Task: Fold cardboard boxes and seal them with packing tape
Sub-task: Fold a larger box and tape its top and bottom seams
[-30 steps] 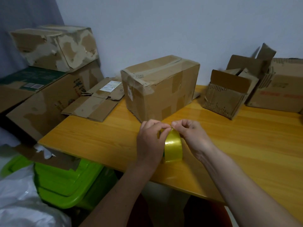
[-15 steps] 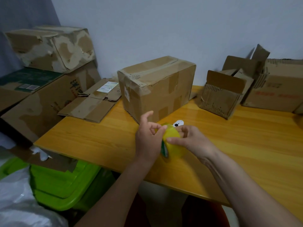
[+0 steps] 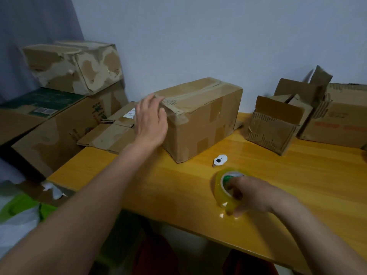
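A plain pale blue-grey wall (image 3: 198, 36) closes the far side of the room. A darker grey curtain (image 3: 35, 22) hangs at the far left. A wooden table (image 3: 297, 185) with a glossy orange-yellow top fills the right and middle, catching soft reflections. The light is dim and even.

Both forearms are bare to the frame edge, no sleeves showing; the left hand (image 3: 152, 124) and right hand (image 3: 253, 195) wear no gloves, rings or watch
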Motion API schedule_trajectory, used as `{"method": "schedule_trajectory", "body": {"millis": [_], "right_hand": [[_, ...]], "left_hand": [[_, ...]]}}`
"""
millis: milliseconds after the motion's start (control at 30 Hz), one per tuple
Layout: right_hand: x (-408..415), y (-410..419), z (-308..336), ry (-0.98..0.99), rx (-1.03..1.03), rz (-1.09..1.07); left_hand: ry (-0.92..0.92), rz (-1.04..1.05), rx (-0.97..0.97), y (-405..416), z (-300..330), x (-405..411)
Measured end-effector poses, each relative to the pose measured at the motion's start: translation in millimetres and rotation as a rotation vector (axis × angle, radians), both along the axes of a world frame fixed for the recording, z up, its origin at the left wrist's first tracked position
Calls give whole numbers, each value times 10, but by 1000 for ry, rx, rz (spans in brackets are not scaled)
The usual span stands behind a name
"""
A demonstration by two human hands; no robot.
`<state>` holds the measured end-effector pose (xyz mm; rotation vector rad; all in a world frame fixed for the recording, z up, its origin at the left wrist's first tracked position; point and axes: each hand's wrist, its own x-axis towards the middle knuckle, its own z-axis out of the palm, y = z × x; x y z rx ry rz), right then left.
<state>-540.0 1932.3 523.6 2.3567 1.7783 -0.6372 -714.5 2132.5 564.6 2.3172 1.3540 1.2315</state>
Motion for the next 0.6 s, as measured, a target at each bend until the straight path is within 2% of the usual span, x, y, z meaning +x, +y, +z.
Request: {"method": "schedule_trajectory", "body": {"millis": [67, 133, 233, 300, 367, 433, 600], "right_hand": [[47, 51, 102, 183, 118, -70], [35, 128, 215, 359, 343, -109], [-125, 298, 415, 545, 651, -113], [-244, 421, 540, 640, 771, -122], [-307, 569, 637, 690, 838, -139], [-334, 740, 726, 765, 866, -177], [-234, 1213, 872, 937, 825, -349]], "left_hand": [[71, -22, -60, 236, 156, -4], [152, -36, -130, 463, 289, 21], [270, -38, -247, 763, 399, 99], [297, -36, -351, 881, 422, 129], [293, -56, -416, 902, 412, 120], [270, -82, -386, 875, 395, 86], [311, -83, -346, 688, 372, -28]]}}
